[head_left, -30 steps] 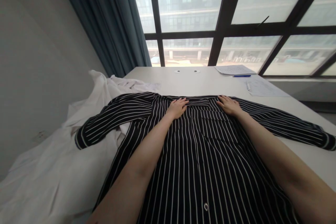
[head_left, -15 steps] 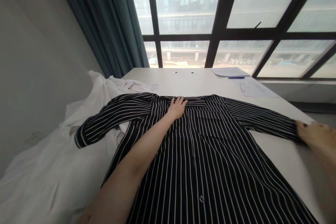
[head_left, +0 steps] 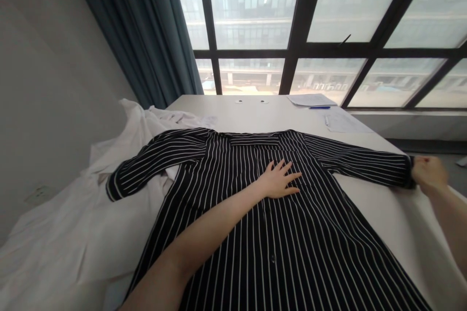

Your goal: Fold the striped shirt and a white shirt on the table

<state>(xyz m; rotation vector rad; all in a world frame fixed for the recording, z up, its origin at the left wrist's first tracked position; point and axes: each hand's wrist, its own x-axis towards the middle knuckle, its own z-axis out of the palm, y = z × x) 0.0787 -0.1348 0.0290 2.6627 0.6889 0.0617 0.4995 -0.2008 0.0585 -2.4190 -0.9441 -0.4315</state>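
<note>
One striped shirt (head_left: pixel 233 170) under spread left hand (head_left: pixel 278 181); right hand (head_left: pixel 430 173) clamped on cuff (head_left: pixel 409 171).

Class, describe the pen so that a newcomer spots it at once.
Past the black striped shirt, follow the white table to its far end, by the windows. On the right, find the farther papers; the pen lies along their near edge. Its slim shape and blue colour set it apart from the pale sheets.

White table (head_left: pixel 233 115): striped shirt (head_left: pixel 226 170), papers (head_left: pixel 310 100), blue pen (head_left: pixel 319 107), white cloth (head_left: pixel 120 228) (rumpled).
</note>
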